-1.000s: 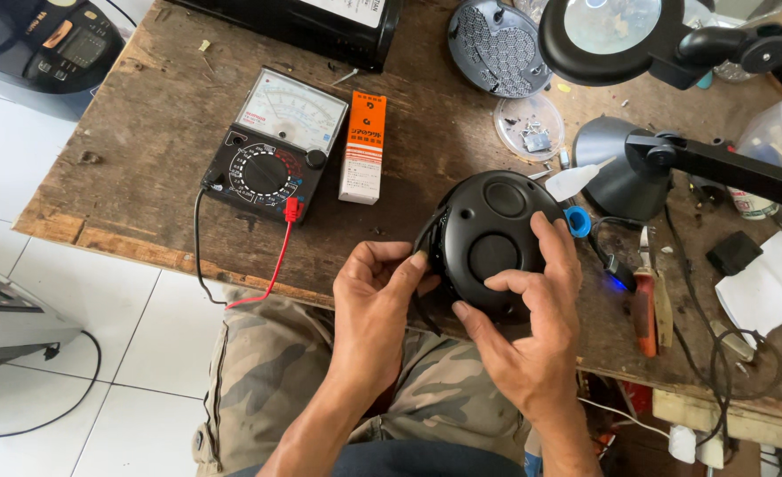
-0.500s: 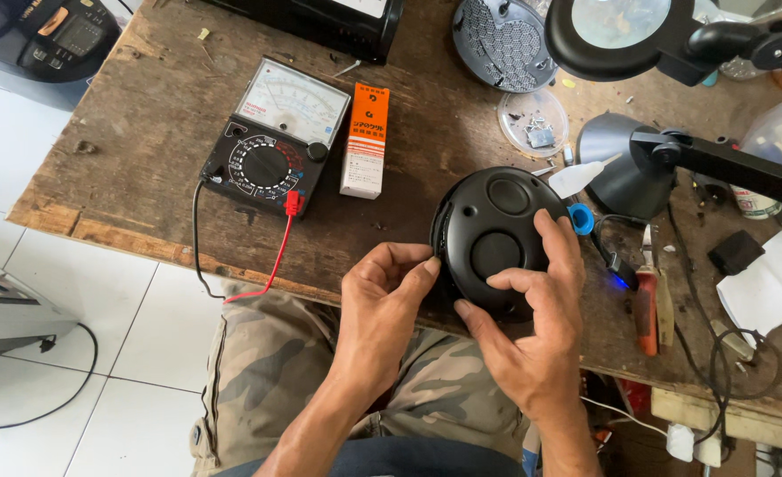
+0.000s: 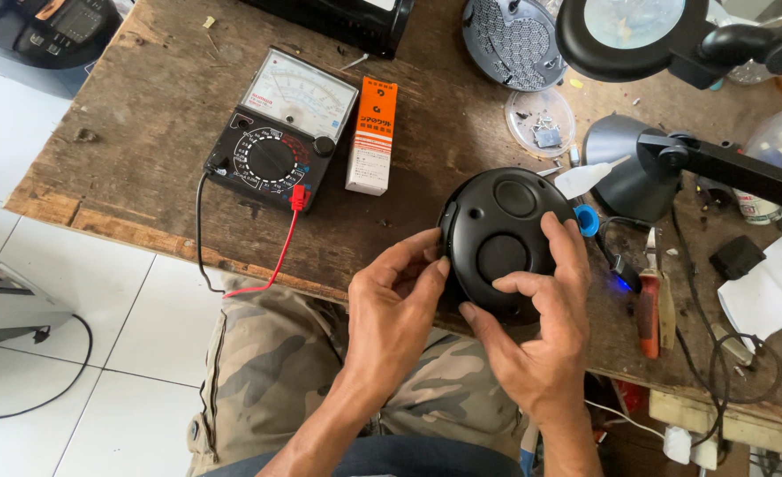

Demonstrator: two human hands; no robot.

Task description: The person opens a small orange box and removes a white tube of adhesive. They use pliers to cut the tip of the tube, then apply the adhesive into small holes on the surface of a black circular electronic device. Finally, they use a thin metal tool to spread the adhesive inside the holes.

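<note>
Black round casing (image 3: 503, 238) sits underside-up at table (image 3: 143, 132) front edge, both hands closed on it, left hand (image 3: 400, 309) pinching its left rim, right hand (image 3: 541, 327) fingers spread over base; casing appears unopened, meter (image 3: 276, 132) leads unattached.

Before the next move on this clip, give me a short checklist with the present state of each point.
1. Left hand on the round black casing: ok, fingertips at its left edge.
2. Right hand on the casing: ok, fingers spread over its face and right rim.
3. Casing supported: ok, near the front edge of the wooden bench.
4. Analog multimeter out of the way: ok, it lies apart to the left, beside the orange and white box.
5. Meter leads connected to the casing: cannot tell, only the red lead hanging over the bench edge is visible.
</note>
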